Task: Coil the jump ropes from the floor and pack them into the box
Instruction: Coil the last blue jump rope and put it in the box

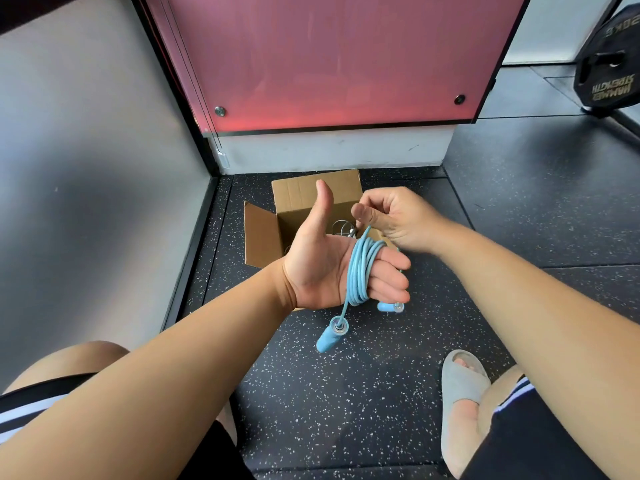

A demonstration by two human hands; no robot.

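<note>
Speckled floor (346, 410), box (304, 199) by pink panel (329, 57) — blue rope (358, 268)

Black speckled floor (346, 393). Pink panel (329, 57) ahead, white base strip (332, 150) beneath. Grey wall (86, 168) at left. Black weight plate (609, 71) upper right. Grey slipper (460, 382) lower right.

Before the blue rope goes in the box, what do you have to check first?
1. The blue jump rope is wound round the left hand: ok.
2. The right hand pinches the rope above the coil: ok.
3. The handles are tucked in: not ok, both dangle below the left hand.
4. The box stands open: ok.
5. Room left in the box: cannot tell, the hands hide most of its inside.
</note>
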